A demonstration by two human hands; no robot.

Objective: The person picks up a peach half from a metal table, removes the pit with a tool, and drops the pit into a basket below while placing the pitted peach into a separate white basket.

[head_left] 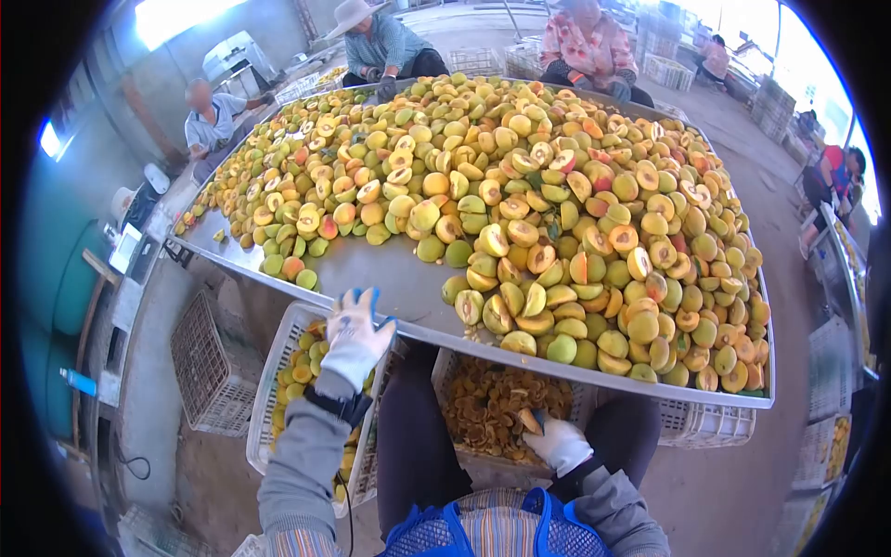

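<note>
My left hand (357, 332), in a white glove with blue fingertips, is open with fingers spread at the near rim of the metal table (390, 269). Below it stands a white plastic crate (263, 418) partly filled with yellow-green halved fruit (302, 371). Over a second crate, between my knees, my right hand (561, 446) is closed, also gloved. A small orange-brown piece with a dark edge (532, 422) shows at its fingers; I cannot tell what it is. Brown pit-like scraps (487, 404) fill that crate. A big heap of halved peach-like fruit (520, 213) covers most of the table.
Across the table sit two people (390, 51) (589, 46) with gloved hands near its far edge; another person (218, 121) sits at the left. An empty-looking grey crate (213, 362) stands at left. More crates (826, 446) and a person in red (835, 176) are at right.
</note>
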